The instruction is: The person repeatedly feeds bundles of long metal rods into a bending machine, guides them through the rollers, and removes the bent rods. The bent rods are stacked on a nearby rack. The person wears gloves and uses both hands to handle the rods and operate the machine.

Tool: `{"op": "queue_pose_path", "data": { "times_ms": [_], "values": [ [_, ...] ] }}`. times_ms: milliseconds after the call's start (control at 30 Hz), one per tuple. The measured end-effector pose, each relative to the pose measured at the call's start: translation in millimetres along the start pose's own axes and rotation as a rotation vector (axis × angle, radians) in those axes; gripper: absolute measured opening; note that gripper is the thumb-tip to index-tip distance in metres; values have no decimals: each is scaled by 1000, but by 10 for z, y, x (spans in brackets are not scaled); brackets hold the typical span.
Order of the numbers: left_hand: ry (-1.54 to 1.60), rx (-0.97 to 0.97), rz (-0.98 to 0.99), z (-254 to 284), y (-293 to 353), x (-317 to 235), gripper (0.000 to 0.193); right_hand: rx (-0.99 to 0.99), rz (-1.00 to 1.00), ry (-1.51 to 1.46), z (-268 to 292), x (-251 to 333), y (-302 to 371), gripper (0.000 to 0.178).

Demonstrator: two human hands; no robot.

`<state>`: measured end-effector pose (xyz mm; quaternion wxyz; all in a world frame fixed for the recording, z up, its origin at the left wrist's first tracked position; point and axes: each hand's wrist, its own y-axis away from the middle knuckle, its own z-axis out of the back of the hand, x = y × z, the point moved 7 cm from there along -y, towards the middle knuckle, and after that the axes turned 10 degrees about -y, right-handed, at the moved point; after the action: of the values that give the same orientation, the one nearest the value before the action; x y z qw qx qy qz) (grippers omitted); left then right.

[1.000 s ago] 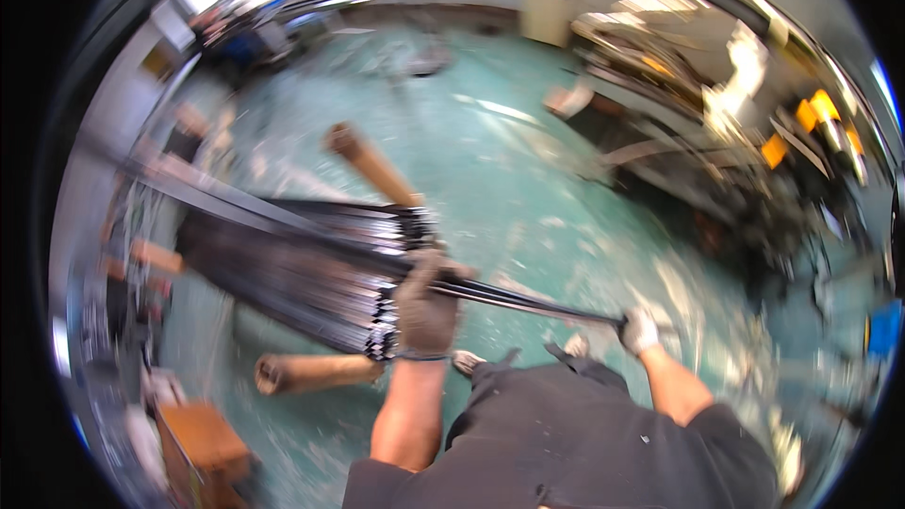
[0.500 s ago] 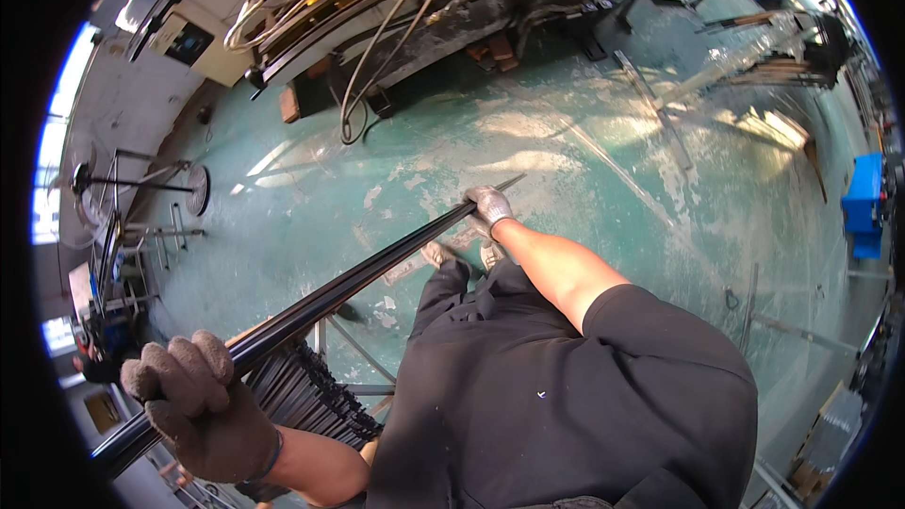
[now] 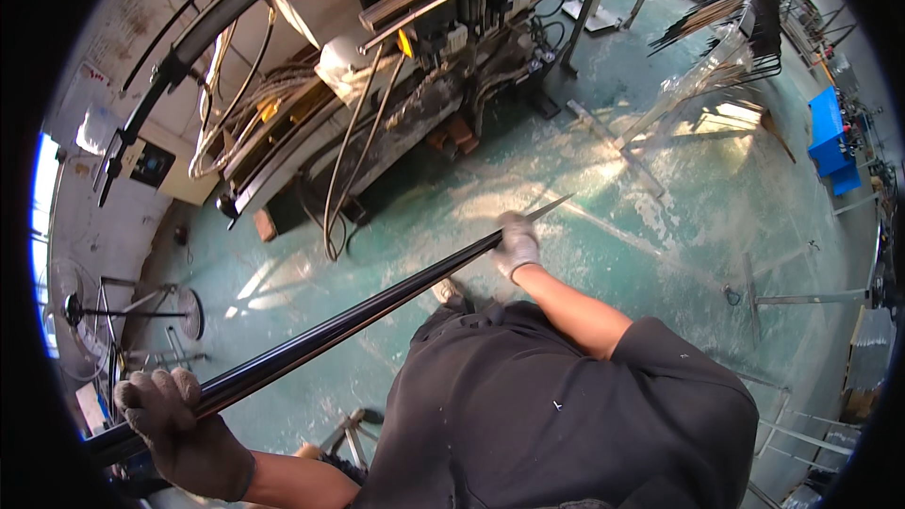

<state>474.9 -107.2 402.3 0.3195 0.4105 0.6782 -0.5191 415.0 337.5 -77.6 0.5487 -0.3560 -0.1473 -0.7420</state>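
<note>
Long dark metal tubes (image 3: pixel 349 308), lying together as a thin bundle, slant across my front from low left to upper right. Around their near-left part closes my left hand (image 3: pixel 184 434), in a brown-grey work glove. My right hand (image 3: pixel 516 243), in a paler grey glove, grips the bundle close to its far right end, and a short tip sticks out beyond it. How many tubes there are I cannot tell. The left end runs off into the dark rim of the picture.
A machine (image 3: pixel 424 66) with cables and hoses stands ahead at the upper left. A metal rack (image 3: pixel 745 38) holding dark rods is at the upper right. On the left is a fan (image 3: pixel 191 313). A blue box (image 3: pixel 828 132) stands far right. Green worn floor (image 3: pixel 603 273) spreads between.
My body has turned and moved forward, bringing the machine closer into view. Both hands still grip the tubes; the stack of rods beneath my left arm has mostly left view.
</note>
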Motion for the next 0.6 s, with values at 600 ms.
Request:
{"op": "queue_pose_path", "data": {
  "times_ms": [600],
  "values": [
    [264,-320,355,1068,-1649,2658,30,-57,-572,-1918,703,682,-3525,18]
  ]
}}
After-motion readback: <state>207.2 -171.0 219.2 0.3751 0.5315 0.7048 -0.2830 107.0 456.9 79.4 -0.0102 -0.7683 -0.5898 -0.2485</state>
